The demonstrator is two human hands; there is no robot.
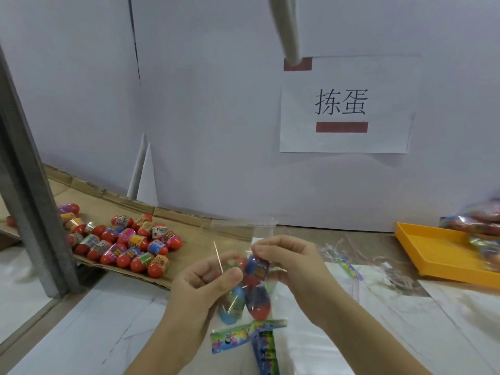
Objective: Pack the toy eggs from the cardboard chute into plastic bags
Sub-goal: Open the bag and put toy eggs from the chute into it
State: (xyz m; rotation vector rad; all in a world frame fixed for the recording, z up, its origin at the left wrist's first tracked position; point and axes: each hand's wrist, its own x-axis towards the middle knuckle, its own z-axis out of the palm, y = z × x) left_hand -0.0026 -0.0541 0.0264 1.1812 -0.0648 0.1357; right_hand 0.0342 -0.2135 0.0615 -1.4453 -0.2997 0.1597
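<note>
From the head view, we're looking down at both hands working one plastic bag (243,231) above the counter (108,320). The left hand (205,282) has its fingers curled and its thumb pinching the film on the bag's left side. The right hand (292,263) is curled too, gripping the bag's right side where a blue-wrapped egg (258,267) sits high. We count several eggs inside, a blue one (230,307) and a red-tipped one (258,307) hanging low, though the exact number is hard to tell through the creased film.

Over on the left, the loose toy eggs (127,247) lie heaped on the cardboard chute (205,228), well apart from the hands. Far right, a yellow tray (433,253) holds what look like filled bags (481,220), blurred.

Now, handling. We judge these eggs to be light, hard plastic shells in glossy wrap: smooth, round and apt to roll or squirt out of a loose pinch. The bag is thin, limp and slick, and it won't hold its mouth open by itself. Best to hold the film just above the eggs, one side per hand, so their weight pulls the bag straight. Take each egg around its middle, not by its tapered end
</note>
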